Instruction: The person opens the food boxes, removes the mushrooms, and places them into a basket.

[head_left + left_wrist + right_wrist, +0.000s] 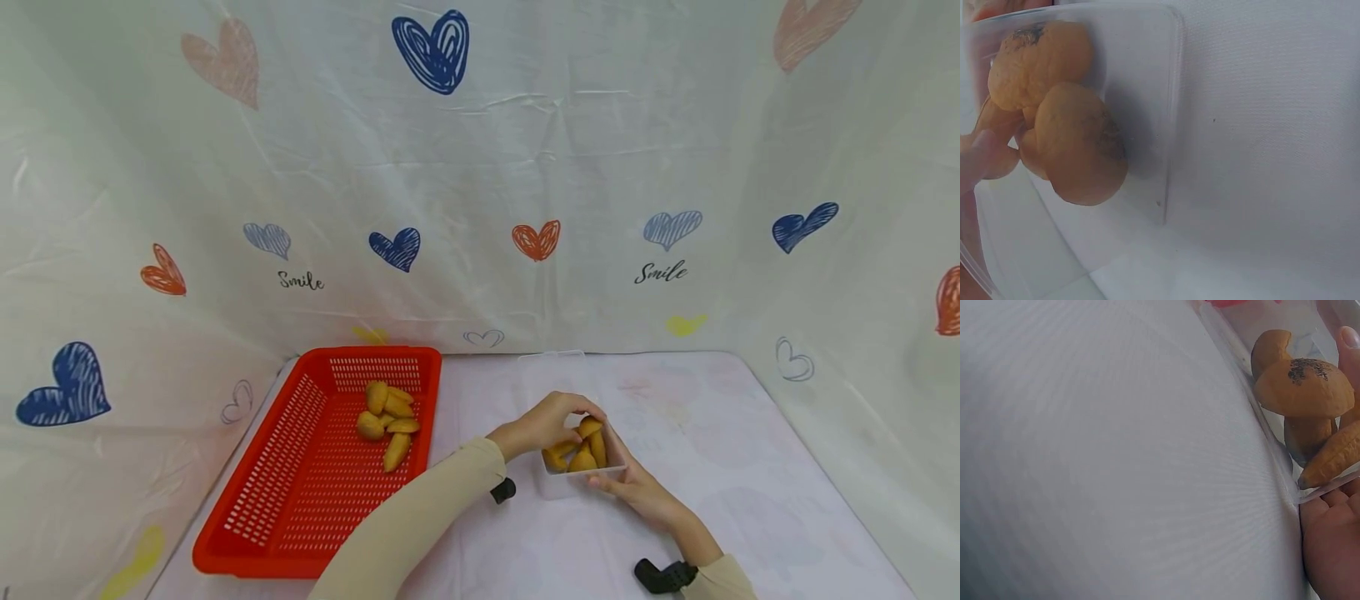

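Note:
A clear plastic box (581,472) stands on the table with several brown mushrooms (582,458) inside. My left hand (546,423) reaches over it from the left, thumb and fingers about a mushroom (591,427) at the back right of the box. In the left wrist view only part of a finger (971,159) shows, by the mushrooms (1082,144). My right hand (643,493) grips the right side of the box, its thumb at the front corner. In the right wrist view, the palm (1335,540) lies against the box wall, beside a dark-flecked mushroom (1304,390).
A red slotted basket (300,450) sits to the left, with several more mushrooms (396,450) at its right side. Behind the box lies a clear lid (551,367). A heart-printed sheet (480,167) hangs along the back and sides of the white-covered table (750,467).

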Available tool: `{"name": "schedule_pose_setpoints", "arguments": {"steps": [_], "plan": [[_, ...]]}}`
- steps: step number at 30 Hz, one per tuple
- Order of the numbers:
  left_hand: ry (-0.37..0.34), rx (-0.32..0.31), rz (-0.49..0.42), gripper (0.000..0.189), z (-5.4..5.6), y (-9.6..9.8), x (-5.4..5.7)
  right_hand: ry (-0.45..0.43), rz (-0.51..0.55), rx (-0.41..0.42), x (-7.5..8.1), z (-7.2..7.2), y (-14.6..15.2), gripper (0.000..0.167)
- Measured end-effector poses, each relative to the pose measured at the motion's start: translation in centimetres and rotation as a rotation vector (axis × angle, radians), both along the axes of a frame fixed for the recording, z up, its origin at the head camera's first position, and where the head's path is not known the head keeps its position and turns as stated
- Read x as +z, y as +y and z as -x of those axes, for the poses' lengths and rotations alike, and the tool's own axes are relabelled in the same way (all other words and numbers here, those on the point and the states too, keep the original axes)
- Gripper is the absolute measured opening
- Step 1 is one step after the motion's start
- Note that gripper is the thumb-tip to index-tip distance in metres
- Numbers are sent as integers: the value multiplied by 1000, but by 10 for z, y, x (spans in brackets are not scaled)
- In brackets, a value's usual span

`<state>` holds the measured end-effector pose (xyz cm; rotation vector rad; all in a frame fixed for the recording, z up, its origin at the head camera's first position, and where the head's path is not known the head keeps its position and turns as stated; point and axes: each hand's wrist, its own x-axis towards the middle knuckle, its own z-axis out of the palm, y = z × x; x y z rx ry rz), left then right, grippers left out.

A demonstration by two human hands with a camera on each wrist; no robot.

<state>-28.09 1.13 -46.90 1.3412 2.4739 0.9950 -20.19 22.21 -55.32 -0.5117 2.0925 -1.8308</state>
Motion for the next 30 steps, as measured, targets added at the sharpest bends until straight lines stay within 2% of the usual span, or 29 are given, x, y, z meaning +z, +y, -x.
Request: {"name": "schedule_pose_setpoints", "arguments": {"steps": [6,13,18,23,30], "plan": [[-7,-29,-3,39,-1,0,2,-26,-4,0,2,-1,-1,99],[-56,-33,13,37,-2,-1,2,-77,-26,4,3,-1,-1,98],[-71,-30,29,38,-4,-3,4,-70,-16,12,2,-2,-1,98],[-61,-35,13,37,-3,-6,10,-45,-11,10,0,-1,-1,97],[-151,-31,-85,39,-1,-13,25,-22,12,-7,0,0,-3,99]]}}
